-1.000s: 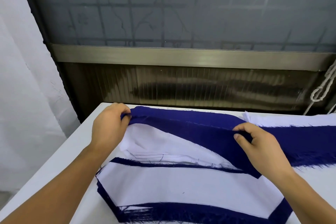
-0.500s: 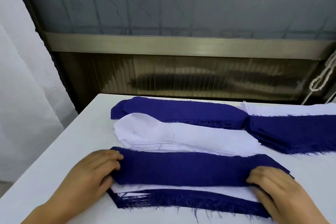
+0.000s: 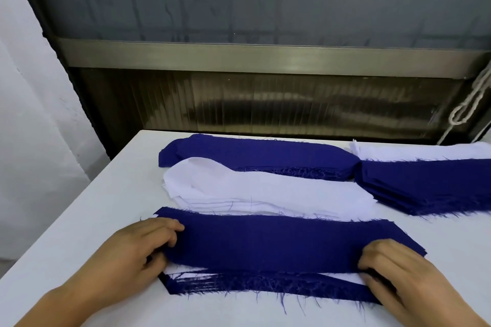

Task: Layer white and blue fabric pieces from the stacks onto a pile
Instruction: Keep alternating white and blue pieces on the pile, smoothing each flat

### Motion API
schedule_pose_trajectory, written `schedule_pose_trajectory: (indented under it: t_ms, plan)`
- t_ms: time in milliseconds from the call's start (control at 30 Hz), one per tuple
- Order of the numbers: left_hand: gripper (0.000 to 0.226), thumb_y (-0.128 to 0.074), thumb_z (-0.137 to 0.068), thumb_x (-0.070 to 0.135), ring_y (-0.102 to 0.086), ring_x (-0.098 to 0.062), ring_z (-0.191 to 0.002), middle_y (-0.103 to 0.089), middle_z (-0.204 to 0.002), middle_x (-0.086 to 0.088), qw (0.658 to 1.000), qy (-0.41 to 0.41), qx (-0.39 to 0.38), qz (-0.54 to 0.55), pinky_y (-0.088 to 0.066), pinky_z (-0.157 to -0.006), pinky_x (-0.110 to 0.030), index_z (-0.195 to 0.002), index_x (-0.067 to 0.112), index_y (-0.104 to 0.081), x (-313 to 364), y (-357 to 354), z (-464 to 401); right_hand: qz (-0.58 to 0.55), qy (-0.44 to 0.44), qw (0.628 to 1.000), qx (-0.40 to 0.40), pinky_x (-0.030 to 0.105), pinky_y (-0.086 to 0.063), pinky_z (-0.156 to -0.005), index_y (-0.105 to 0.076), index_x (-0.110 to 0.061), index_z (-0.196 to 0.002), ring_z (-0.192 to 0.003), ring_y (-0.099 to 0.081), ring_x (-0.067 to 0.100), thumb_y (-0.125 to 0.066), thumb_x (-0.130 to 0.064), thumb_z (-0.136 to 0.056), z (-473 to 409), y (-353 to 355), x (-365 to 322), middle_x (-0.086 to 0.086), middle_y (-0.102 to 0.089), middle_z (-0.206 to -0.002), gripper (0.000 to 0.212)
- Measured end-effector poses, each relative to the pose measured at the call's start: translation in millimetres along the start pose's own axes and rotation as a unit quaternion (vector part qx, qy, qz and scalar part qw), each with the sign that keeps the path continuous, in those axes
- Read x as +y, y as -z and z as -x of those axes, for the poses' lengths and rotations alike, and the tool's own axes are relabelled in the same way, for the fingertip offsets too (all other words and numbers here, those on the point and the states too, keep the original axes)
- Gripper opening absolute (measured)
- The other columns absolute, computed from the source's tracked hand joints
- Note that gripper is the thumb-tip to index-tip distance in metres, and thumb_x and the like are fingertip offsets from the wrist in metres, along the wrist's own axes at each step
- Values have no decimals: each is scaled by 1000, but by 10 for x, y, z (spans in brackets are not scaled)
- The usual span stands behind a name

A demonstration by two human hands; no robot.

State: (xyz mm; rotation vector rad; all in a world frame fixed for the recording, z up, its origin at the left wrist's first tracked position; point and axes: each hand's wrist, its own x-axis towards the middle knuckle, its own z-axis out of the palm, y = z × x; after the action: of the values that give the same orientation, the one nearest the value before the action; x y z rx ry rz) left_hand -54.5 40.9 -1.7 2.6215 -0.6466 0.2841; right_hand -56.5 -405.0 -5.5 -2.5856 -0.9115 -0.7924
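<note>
Since half a second ago almost nothing has shifted: both hands stay at the ends of the blue piece, which a second ago was still being lifted off the far blue stack and now lies flat on the pile nearest the person. Left hand sits at the piece's left end, fingers curled, fingertips on the blue cloth edge; looks like a pinch on the edge, thumb side hidden so not certain how deep. Right hand at the right end, fingers bent down over the near edge of the piece, gripping or pressing it; underside not visible. Blue piece covers most of the pile; a thin white layer and a frayed blue layer stick out below it along the near side. Just behind the pile, touching or almost touching its far edge, lies the white stack, several layers, rounded left end. Behind that the far blue stack, long and rounded, partly overlapped by the white one. On the right, a second blue stack with frayed near edge, butted against the right end of the far blue stack, and more white fabric behind it running out of view. All on a white table. Beyond the table a dark ribbed panel under a metal rail, frosted window above. White cord hangs at far right. White wall on the left.
</note>
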Motion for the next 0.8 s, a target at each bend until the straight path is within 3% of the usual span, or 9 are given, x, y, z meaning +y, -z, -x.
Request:
schedule_pose_trajectory:
  t_ms: [133, 233, 367, 433, 533, 567, 633, 700, 800]
  plan:
    - [16, -48, -74, 25, -52, 13, -106, -58, -118, 29, 999, -30, -13, -11, -37, -66, 2, -81, 34, -59, -15, 43, -8, 1, 11, 999, -51, 18, -46, -70, -69, -22, -76, -79, -57, 3, -43, -41, -97, -42, 82, 9, -14, -60, -83, 38]
    - [6, -55, -79, 37, -55, 12, -102, -58, -116, 31, 999, -37, -23, -21, -45, -70, -8, -80, 37, -61, -12, 134, -50, -23, -27, 993, -114, 14, -45, -65, -63, -32, -76, -77, -55, -2, -54, -51, -87, -124, 187, 17, -21, -56, -84, 24]
    - [29, -48, -94, 45, -59, 3, -87, -63, -93, 22, 996, -77, 23, -38, -47, -75, -18, -79, 27, -66, 247, 86, -326, -58, -77, 987, -125, 12, -41, -64, -55, -38, -80, -71, -52, -3, -52, -43, -96, -370, 123, -63, -23, -52, -82, 16]
    - [29, -47, -94, 45, -58, 0, -86, -62, -92, 21, 996, -73, 38, -26, -49, -74, -22, -84, 26, -67, 416, -34, -491, -71, -96, 984, -134, 11, -39, -62, -54, -38, -85, -72, -52, -1, -51, -42, -95, -546, -4, -144, -22, -53, -84, 12]
    - [38, -40, -92, 59, -47, 9, -109, -54, -116, 29, 1000, -27, 0, -14, -42, -93, -17, -111, 35, -63, 519, -244, -631, -71, -150, 970, -177, 14, -40, -64, -51, -38, -87, -78, -53, 3, -49, -45, -94, -645, -196, -165, -21, -53, -86, 10]
    - [50, -32, -91, 66, -35, 15, -120, -42, -129, 34, 999, -8, -33, -17, -31, -104, -12, -127, 40, -53, 502, -305, -634, -57, -165, 967, -184, 16, -41, -64, -50, -37, -86, -76, -53, 4, -49, -46, -94, -632, -232, -145, -20, -53, -85, 12]
    - [68, -13, -87, 76, -17, 18, -129, -22, -141, 37, 995, 9, -85, -47, -7, -107, -6, -145, 45, -28, 424, -410, -573, -25, -194, 965, -178, 18, -41, -61, -48, -36, -81, -69, -52, 5, -51, -46, -93, -562, -253, -79, -19, -52, -79, 15]
    - [72, -2, -85, 77, -18, 11, -134, -21, -148, 33, 993, 9, -96, -75, -3, -107, -9, -149, 46, -16, 362, -445, -518, 3, -219, 961, -166, 21, -42, -58, -49, -35, -77, -63, -51, 5, -55, -43, -91, -485, -222, 7, -19, -51, -73, 18]
    - [74, -1, -84, 77, -19, 10, -135, -22, -149, 31, 992, 20, -97, -79, -3, -108, -10, -149, 47, -16, 343, -444, -492, 17, -238, 958, -159, 22, -40, -56, -47, -34, -73, -57, -47, 3, -59, -40, -90, -411, -152, 108, -18, -49, -66, 21]
